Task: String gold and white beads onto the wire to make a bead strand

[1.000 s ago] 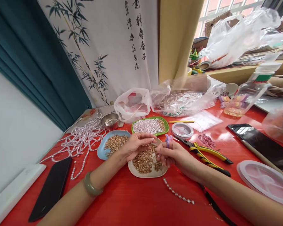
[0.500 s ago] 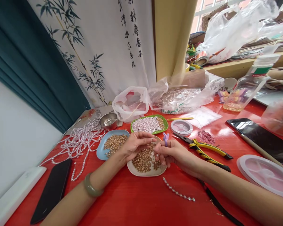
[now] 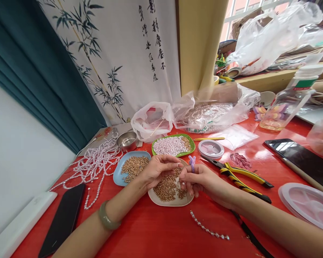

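My left hand (image 3: 158,170) hovers over a beige dish (image 3: 169,202) of small gold beads (image 3: 167,187), its fingertips pinched together on something too small to name. My right hand (image 3: 197,180) faces it over the same dish, fingers curled in a pinch, with a purple ring-like piece (image 3: 192,162) on one finger. The fingertips of both hands nearly meet. A short strung strand of clear beads (image 3: 208,230) lies on the red table (image 3: 156,236) below my right wrist. I wear a green bangle (image 3: 106,218) on my left wrist.
A blue dish of gold beads (image 3: 131,166), a green dish of white pearls (image 3: 172,145), a steel bowl (image 3: 126,139), pearl strands (image 3: 95,163), yellow pliers (image 3: 242,176), a thread spool (image 3: 210,148), two phones (image 3: 63,218) (image 3: 301,159), a pink lid (image 3: 308,204), plastic bags (image 3: 210,111) and a bottle (image 3: 288,104).
Both hands stay pinched over the bead dish with only tiny finger shifts. The view itself has drifted slightly.
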Available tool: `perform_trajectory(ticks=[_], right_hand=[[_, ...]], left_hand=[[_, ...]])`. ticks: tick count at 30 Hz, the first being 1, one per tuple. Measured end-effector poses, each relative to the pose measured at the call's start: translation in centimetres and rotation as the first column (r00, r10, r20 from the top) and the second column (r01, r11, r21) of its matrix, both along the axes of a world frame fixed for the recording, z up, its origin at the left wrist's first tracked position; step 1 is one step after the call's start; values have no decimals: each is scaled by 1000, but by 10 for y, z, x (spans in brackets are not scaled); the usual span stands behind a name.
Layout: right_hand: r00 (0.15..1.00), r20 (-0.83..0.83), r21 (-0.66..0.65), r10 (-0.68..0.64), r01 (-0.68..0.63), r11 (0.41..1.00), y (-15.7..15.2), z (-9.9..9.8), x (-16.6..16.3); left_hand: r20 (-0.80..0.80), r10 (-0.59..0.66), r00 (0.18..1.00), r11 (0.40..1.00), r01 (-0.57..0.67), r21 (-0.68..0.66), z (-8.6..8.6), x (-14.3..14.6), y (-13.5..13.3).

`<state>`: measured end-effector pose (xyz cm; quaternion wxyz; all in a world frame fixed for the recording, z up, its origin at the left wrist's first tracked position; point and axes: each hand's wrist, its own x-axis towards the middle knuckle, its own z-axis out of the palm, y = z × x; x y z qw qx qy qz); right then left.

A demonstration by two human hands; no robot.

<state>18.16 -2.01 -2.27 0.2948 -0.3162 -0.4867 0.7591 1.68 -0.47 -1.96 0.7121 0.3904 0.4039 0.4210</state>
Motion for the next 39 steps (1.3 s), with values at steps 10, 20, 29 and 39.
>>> perform_trajectory(ticks=[10,20,29,39], right_hand=[[1000,0,-39,4,-4,999,1,1,0],[999,-38,-59,9,-11,998,3,-2,2],[999,-43,-59,7,-9,998,2,-1,2],[1000,-25,-25,4,-5,1000,5,-8,3]], left_hand=[[32,-15,999,999,14,30,0,2,-1],[42,-17,999,999,15,42,0,0,0],[33,-57,998,996,54,77,-2,0,-1],[-34,-80,996,986,84,144,3,-1,-2]])
